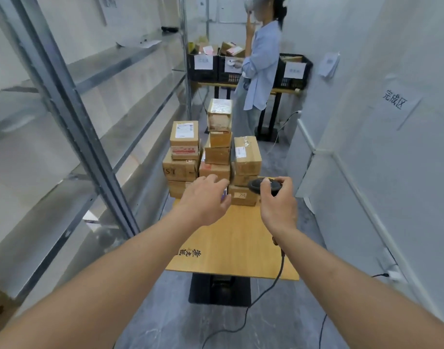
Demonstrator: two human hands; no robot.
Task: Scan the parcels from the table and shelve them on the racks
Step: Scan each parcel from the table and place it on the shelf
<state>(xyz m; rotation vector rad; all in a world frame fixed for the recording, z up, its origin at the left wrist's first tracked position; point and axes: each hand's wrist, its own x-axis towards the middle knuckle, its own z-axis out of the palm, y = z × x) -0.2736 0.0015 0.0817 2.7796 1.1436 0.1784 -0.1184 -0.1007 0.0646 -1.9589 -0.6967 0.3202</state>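
Note:
Several brown cardboard parcels (217,153) are stacked at the far end of a small wooden table (238,245). My left hand (206,200) reaches over the table's near half, fingers spread, right in front of the lowest parcels; a small purple-and-white item (225,195) shows behind its fingertips, and whether the hand touches it is hidden. My right hand (278,205) grips a black handheld scanner (265,185), whose cable runs down to the floor. The scanner's head is beside a low parcel marked 705 (242,196).
Metal racks (72,117) with bare shelves line the left side. A white wall (392,137) with paper signs closes the right. Another person (260,71) stands beyond the table by a second table holding black crates (203,68) of parcels. The aisle is narrow.

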